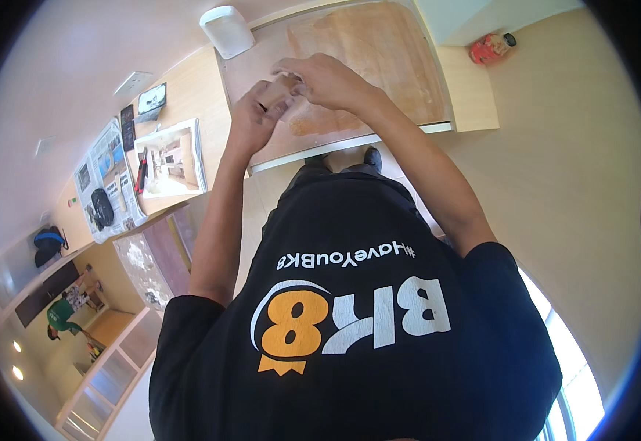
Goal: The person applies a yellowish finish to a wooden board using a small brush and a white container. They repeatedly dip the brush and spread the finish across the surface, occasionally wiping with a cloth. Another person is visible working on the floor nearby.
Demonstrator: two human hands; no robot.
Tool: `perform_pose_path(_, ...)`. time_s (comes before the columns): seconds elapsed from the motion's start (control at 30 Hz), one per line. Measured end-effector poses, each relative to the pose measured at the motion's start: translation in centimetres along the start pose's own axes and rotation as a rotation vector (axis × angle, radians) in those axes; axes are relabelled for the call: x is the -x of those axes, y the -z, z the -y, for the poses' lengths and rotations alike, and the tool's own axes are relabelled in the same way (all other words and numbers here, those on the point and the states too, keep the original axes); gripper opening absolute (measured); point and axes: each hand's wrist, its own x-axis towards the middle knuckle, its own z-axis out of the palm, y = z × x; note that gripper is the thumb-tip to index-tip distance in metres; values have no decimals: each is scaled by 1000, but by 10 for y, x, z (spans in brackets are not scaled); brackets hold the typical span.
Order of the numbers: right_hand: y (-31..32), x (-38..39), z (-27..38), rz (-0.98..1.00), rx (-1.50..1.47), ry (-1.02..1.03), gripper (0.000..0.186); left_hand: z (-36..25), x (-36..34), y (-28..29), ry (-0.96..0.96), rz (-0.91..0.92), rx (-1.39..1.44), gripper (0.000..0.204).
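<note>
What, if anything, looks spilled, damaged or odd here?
At the top centre, the flat brown rectangular panel carries uneven orange-brown patches beside greyer areas; that blotchiness looks odd, though the cause is unclear.

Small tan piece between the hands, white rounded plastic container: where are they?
Small tan piece (275,92): head view, its visible face.
White rounded plastic container (227,32): head view, middle of its broad face.

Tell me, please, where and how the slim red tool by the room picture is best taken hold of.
Probably take the red tool across its middle, coming from above with the left grip once free: it lies flat and slender along the room picture's left edge, its upper side uncovered.
</note>
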Motion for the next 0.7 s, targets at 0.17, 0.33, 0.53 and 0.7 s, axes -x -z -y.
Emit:
perform_pose_path(0.17, 10, 14, -28, -323, -21, 23, 44, 46, -9, -9, -119, -280, 122, 30)
perform_pose_path(0.33, 30, 113, -84, -250, -245, -336, 36, 94, -4, -33, -87, -415, 134, 22)
perform_pose_path(0.53, -2, 221, -94, -346, -361, -587, 21, 106, 3, -84, -386, -457, -19, 24)
perform_pose_path(0.7, -16, 253, -88, -327, -464, -655, 17, 113, 34, -111, -458, -311, -61, 36)
